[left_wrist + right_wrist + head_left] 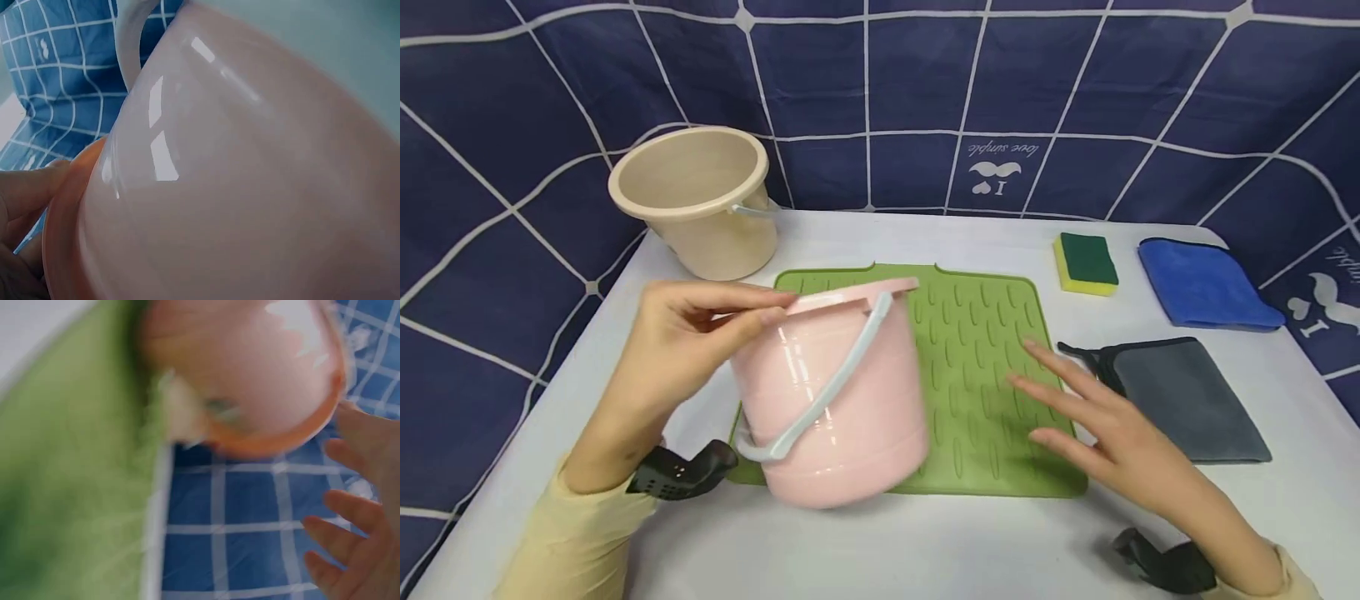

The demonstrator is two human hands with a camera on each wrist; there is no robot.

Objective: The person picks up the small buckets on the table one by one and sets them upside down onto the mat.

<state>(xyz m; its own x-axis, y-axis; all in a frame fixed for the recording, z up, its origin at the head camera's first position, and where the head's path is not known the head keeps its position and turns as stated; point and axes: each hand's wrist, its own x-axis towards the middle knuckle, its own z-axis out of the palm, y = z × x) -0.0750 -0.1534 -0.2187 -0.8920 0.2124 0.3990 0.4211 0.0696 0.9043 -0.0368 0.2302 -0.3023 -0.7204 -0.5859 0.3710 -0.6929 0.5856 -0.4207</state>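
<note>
My left hand (681,333) pinches the rim (859,295) of the glossy pink cylindrical plastic bucket (865,425) at its left side, thumb opposed to fingers. Bucket position: in front of me, over the left part of the green ribbed rectangular mat (985,400). Bucket axis: mouth end up, tilted, with the top leaning toward my left hand and the base set slightly to the right. From the grip, the body extends right and downward. The pale blue curved handle (840,383) crosses its near side. My right hand (1101,429) is unloaded, fingers spread, over the mat's right edge, apart from the bucket; the left is nearer. Base contact with the mat cannot be confirmed; the right wrist view is blurred.
</note>
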